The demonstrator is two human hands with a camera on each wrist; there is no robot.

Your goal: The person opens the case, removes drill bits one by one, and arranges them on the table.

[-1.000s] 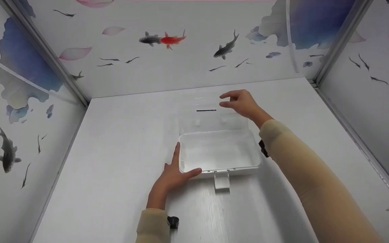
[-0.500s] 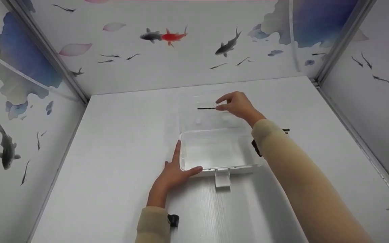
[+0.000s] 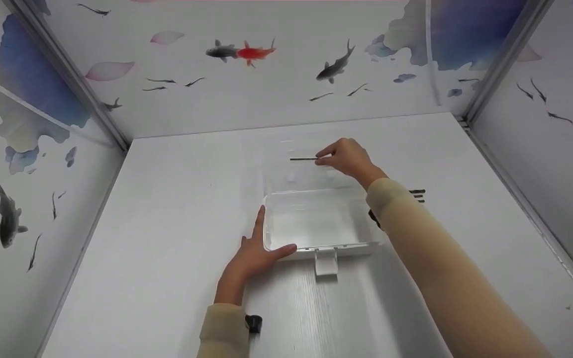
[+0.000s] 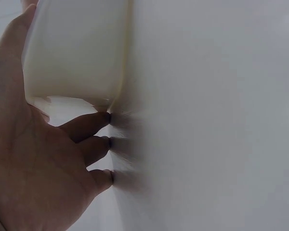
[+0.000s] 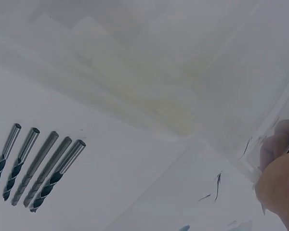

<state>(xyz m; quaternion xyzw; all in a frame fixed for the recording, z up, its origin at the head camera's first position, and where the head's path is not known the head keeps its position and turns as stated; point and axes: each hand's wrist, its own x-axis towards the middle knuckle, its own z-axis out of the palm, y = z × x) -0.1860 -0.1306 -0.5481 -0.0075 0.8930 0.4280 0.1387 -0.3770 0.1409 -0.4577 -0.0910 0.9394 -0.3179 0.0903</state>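
Note:
In the head view, a clear plastic box (image 3: 319, 221) lies with its transparent lid (image 3: 286, 174) folded back away from me. My left hand (image 3: 252, 256) rests against the box's near left corner, thumb on the front rim and index finger straight along the side. Its other fingertips touch the tabletop in the left wrist view. Over the lid, my right hand (image 3: 347, 156) pinches the right end of a thin dark drill bit (image 3: 302, 159). In the right wrist view only part of that hand (image 5: 282, 175) shows at the right edge.
Several drill bits (image 5: 43, 168) lie side by side on the white table (image 3: 167, 223), right of the box and partly hidden by my sleeve. A white latch (image 3: 326, 263) hangs at the box front. Patterned walls enclose the table at the back and sides.
My right hand has moved slightly left and down, from beside the drill bit to pinching its end. More loose drill bits show beyond the right sleeve. My left hand stays at the box.

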